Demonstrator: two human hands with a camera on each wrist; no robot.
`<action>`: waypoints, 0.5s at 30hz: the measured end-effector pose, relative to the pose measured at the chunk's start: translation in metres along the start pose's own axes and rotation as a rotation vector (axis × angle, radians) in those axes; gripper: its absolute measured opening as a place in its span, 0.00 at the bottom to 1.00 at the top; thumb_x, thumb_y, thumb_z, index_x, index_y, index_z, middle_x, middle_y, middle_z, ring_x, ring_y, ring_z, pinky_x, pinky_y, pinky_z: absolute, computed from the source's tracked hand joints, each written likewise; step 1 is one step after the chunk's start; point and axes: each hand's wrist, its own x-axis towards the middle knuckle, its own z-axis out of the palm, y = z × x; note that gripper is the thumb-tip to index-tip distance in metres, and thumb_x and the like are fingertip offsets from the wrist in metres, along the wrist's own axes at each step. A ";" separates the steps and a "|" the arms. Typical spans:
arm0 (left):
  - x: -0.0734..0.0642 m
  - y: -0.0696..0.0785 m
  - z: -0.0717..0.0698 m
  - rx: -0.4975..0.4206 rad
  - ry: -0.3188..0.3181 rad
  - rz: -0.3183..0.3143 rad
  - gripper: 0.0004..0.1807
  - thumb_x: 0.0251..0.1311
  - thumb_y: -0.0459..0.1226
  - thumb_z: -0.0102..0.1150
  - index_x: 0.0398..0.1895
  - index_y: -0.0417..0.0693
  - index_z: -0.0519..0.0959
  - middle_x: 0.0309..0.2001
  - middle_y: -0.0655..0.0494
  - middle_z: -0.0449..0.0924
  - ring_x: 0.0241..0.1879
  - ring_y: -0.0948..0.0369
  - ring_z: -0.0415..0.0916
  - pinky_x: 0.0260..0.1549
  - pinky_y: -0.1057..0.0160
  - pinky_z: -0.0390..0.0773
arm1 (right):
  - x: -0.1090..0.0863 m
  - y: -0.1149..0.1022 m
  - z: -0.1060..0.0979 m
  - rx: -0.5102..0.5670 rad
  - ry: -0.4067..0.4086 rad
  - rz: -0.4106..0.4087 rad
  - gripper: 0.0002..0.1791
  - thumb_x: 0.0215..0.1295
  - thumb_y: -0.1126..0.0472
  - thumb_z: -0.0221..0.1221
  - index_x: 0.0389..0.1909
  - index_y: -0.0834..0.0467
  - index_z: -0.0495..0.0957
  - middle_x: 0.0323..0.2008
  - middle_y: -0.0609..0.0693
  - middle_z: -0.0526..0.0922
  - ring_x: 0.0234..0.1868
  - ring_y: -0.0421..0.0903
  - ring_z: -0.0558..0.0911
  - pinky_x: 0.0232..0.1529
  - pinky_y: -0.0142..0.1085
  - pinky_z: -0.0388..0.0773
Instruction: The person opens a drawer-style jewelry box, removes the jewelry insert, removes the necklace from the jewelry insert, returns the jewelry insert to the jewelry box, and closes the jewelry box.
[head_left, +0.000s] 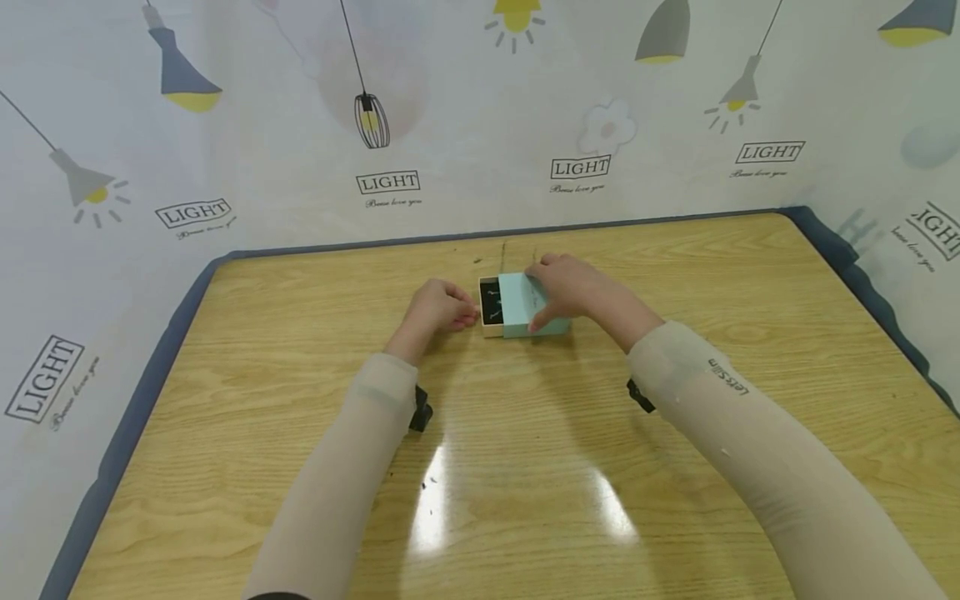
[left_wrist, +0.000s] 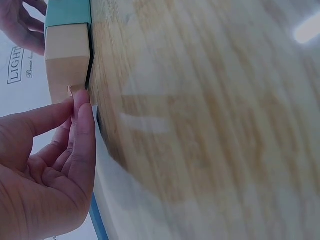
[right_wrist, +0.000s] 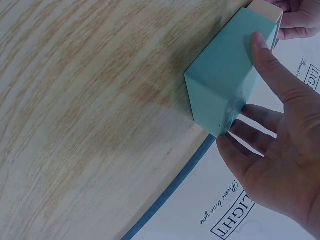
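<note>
A teal box sleeve (head_left: 517,302) lies on the table with its cream drawer (left_wrist: 67,42) slid partly out toward the left. Black lining and a few small shiny pieces (head_left: 492,293) show inside the drawer; what they are is too small to tell. My left hand (head_left: 438,307) pinches a small pull tab (left_wrist: 70,91) on the drawer's end between thumb and forefinger. From the other side, my right hand (head_left: 570,287) holds the sleeve, thumb on the near side and fingers across the top and far side.
The wooden table (head_left: 525,433) has a dark blue edging (head_left: 390,242) along its back and sides. Behind it hangs a white wall covering (head_left: 480,108) printed with lamps. Small dark specks lie on the tabletop near the left forearm.
</note>
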 end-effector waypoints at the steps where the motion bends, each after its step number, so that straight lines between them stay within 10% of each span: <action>1: 0.000 0.000 0.000 0.001 0.001 0.000 0.05 0.65 0.32 0.63 0.39 0.37 0.82 0.46 0.40 0.87 0.28 0.66 0.82 0.33 0.69 0.86 | 0.000 0.000 0.000 0.000 0.000 -0.001 0.56 0.50 0.41 0.74 0.74 0.62 0.60 0.70 0.65 0.65 0.67 0.62 0.69 0.68 0.54 0.71; 15: 0.002 -0.004 -0.004 -0.011 0.007 0.004 0.05 0.64 0.31 0.63 0.39 0.36 0.82 0.42 0.42 0.87 0.26 0.66 0.81 0.30 0.71 0.85 | 0.001 0.001 0.000 0.005 0.003 0.000 0.56 0.50 0.41 0.74 0.74 0.63 0.60 0.70 0.65 0.65 0.67 0.62 0.69 0.68 0.54 0.72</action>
